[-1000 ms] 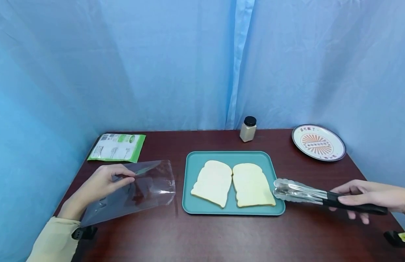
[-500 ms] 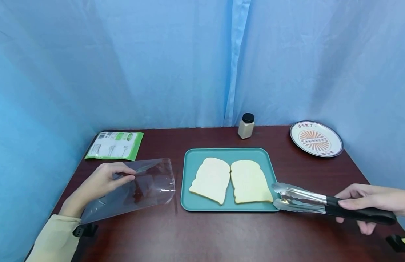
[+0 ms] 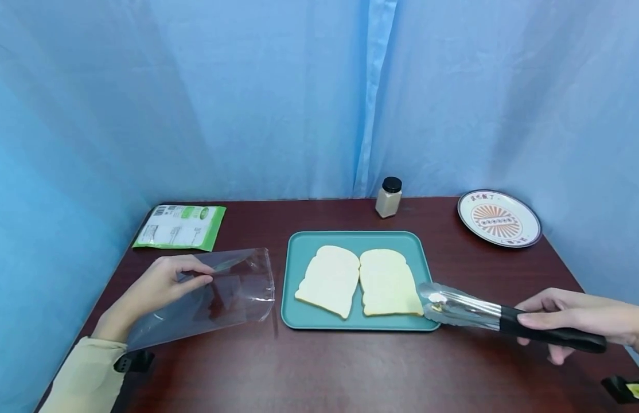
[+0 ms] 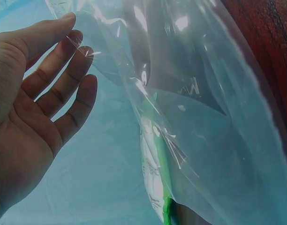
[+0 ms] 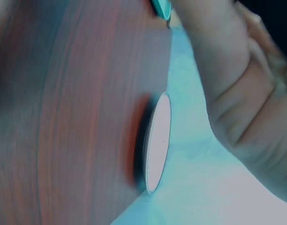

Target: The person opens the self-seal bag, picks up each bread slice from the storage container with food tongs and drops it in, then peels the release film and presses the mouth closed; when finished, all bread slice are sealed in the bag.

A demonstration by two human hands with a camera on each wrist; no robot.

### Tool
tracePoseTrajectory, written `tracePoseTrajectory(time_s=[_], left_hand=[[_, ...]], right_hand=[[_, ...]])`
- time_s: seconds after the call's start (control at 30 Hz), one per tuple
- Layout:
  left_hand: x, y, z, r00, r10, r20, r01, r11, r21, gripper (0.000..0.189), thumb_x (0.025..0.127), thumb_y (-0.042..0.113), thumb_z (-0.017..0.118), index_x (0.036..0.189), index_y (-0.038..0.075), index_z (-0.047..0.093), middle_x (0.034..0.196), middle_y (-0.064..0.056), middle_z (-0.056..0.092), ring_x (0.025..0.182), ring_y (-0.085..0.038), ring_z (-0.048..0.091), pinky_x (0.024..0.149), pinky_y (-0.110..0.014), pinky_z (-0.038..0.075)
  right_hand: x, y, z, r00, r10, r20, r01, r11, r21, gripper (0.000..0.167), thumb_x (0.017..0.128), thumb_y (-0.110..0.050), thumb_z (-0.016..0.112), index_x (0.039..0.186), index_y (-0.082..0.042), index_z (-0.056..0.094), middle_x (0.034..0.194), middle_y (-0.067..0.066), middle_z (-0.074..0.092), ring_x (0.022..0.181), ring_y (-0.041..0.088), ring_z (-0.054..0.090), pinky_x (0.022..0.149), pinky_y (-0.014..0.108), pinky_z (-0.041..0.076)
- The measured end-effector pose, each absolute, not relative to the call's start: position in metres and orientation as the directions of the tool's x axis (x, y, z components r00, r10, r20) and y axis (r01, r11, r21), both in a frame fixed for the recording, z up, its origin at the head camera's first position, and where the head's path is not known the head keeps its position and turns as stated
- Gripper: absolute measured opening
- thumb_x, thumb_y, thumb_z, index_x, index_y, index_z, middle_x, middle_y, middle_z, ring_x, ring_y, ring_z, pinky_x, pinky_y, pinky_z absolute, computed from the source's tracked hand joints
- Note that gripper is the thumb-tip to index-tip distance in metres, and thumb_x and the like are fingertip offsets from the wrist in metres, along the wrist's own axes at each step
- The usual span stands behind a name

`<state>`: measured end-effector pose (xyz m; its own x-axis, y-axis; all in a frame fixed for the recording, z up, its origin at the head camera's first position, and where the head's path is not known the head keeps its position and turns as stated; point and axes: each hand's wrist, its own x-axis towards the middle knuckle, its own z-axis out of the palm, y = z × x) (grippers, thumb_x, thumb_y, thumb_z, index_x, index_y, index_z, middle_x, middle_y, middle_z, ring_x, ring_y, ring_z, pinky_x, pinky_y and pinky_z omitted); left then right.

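Note:
My left hand (image 3: pixel 162 287) pinches the edge of a clear plastic bag (image 3: pixel 247 289) between thumb and fingertips. In the left wrist view the bag (image 4: pixel 195 126) hangs beside that hand, its film creased and shiny. On the right, my right hand (image 3: pixel 569 315) grips the black handles of metal tongs (image 3: pixel 474 310). Their scalloped tips are close together, right at the lower right corner of the right bread slice (image 3: pixel 389 284). A left bread slice (image 3: pixel 327 281) lies beside it. Both slices lie flat on a teal tray (image 3: pixel 353 238). The right wrist view leaves the tongs out.
A green and white packet (image 3: pixel 180 226) lies at the back left, behind the bag. A small black-capped jar (image 3: pixel 389 198) stands behind the tray. A patterned plate (image 3: pixel 526 223) rests at the back right. Blue curtains (image 3: pixel 247 103) border the dark wooden table (image 3: pixel 319 367).
The tongs opened half a second ago and have since come nearly closed, moving left to the right slice's corner. The left hand and the bag have stayed in place.

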<state>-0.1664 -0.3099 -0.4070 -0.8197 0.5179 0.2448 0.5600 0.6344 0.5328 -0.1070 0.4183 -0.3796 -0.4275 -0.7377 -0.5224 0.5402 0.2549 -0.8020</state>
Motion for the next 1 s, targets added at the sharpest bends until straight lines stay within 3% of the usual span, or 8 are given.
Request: tracePoseTrajectory(time_s=[0.13, 0.4, 0.5, 0.57, 0.73, 0.8, 1.0], left_hand=[[-0.166, -0.310, -0.407, -0.827, 0.513, 0.229, 0.548, 0.645, 0.533, 0.026, 0.084, 0.005, 0.082, 0.108, 0.015, 0.079, 0.100, 0.010, 0.073, 0.085, -0.005, 0.065, 0.067, -0.030, 0.057], [-0.167, -0.308, -0.408, -0.835, 0.508, 0.212, 0.532, 0.646, 0.547, 0.025, 0.085, 0.006, 0.082, 0.108, 0.014, 0.079, 0.100, 0.011, 0.073, 0.086, -0.005, 0.065, 0.069, -0.030, 0.057], [-0.167, -0.307, -0.408, -0.839, 0.504, 0.204, 0.524, 0.650, 0.551, 0.024, 0.085, 0.006, 0.082, 0.108, 0.013, 0.079, 0.100, 0.011, 0.073, 0.085, -0.005, 0.065, 0.068, -0.030, 0.057], [-0.167, -0.307, -0.409, -0.840, 0.502, 0.206, 0.524, 0.651, 0.549, 0.025, 0.085, 0.005, 0.082, 0.108, 0.013, 0.079, 0.100, 0.012, 0.073, 0.085, -0.005, 0.065, 0.068, -0.030, 0.056], [-0.168, -0.306, -0.411, -0.837, 0.505, 0.210, 0.528, 0.649, 0.548, 0.025, 0.084, 0.004, 0.082, 0.108, 0.013, 0.079, 0.099, 0.012, 0.073, 0.084, -0.004, 0.065, 0.066, -0.030, 0.056], [-0.168, -0.306, -0.411, -0.837, 0.507, 0.207, 0.528, 0.648, 0.549, 0.025, 0.085, 0.004, 0.082, 0.108, 0.014, 0.079, 0.099, 0.012, 0.073, 0.084, -0.004, 0.065, 0.066, -0.030, 0.056], [-0.167, -0.305, -0.410, -0.835, 0.506, 0.214, 0.532, 0.647, 0.546, 0.026, 0.084, 0.004, 0.082, 0.107, 0.015, 0.079, 0.099, 0.012, 0.073, 0.083, -0.004, 0.065, 0.066, -0.030, 0.055]], right_hand=[[-0.115, 0.413, -0.384, -0.492, -0.708, -0.507, 0.471, 0.273, -0.839, 0.038, 0.110, -0.004, 0.032, 0.137, 0.015, 0.051, 0.115, 0.036, 0.062, 0.074, 0.022, 0.074, 0.075, 0.044, 0.061], [-0.124, 0.419, -0.407, -0.456, -0.804, -0.382, 0.487, 0.134, -0.863, 0.041, 0.110, -0.001, 0.024, 0.142, 0.013, 0.045, 0.120, 0.034, 0.063, 0.076, 0.020, 0.074, 0.089, 0.064, 0.051], [-0.124, 0.421, -0.412, -0.460, -0.821, -0.340, 0.475, 0.096, -0.875, 0.042, 0.110, -0.001, 0.021, 0.141, 0.012, 0.045, 0.122, 0.031, 0.064, 0.076, 0.019, 0.074, 0.091, 0.065, 0.049], [-0.123, 0.420, -0.415, -0.473, -0.814, -0.338, 0.463, 0.097, -0.881, 0.042, 0.110, -0.002, 0.021, 0.140, 0.013, 0.047, 0.113, 0.026, 0.069, 0.075, 0.017, 0.073, 0.090, 0.063, 0.051], [-0.122, 0.411, -0.418, -0.465, -0.779, -0.420, 0.499, 0.161, -0.851, 0.039, 0.111, -0.004, 0.026, 0.134, 0.017, 0.048, 0.106, 0.022, 0.071, 0.071, 0.016, 0.070, 0.084, 0.054, 0.057], [-0.123, 0.407, -0.418, -0.451, -0.782, -0.429, 0.507, 0.170, -0.845, 0.038, 0.111, -0.005, 0.027, 0.133, 0.020, 0.046, 0.111, 0.023, 0.068, 0.071, 0.016, 0.069, 0.082, 0.051, 0.058], [-0.128, 0.392, -0.418, -0.439, -0.775, -0.455, 0.517, 0.196, -0.833, 0.039, 0.111, -0.007, 0.030, 0.130, 0.023, 0.046, 0.086, 0.012, 0.068, 0.066, 0.014, 0.064, 0.079, 0.049, 0.059]])
